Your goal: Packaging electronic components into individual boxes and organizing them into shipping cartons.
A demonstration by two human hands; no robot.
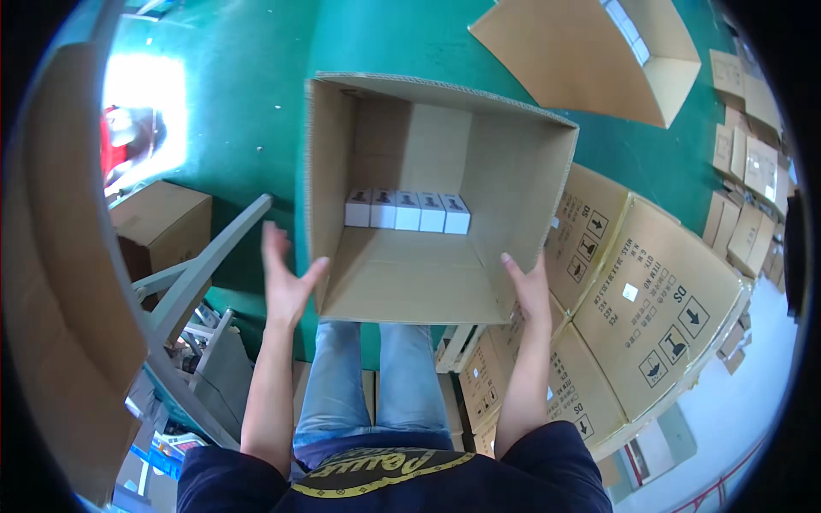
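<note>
Carton point(406, 272) of white boxes point(408, 211), left fingers point(275, 243) spread beside it, right fingers point(540, 268) pinching its wall point(523, 171).

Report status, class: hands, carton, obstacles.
Left hand open beside carton, right hand gripping right wall. Five white boxes inside. Opening unobstructed; closed cartons at right.

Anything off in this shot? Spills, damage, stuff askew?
Nothing clearly stands out. The five small white boxes stand in an even row inside the open carton, none tipped; no spill or tear shows. The second carton, upper right, sits at an angle, but no damage is visible there.
</note>
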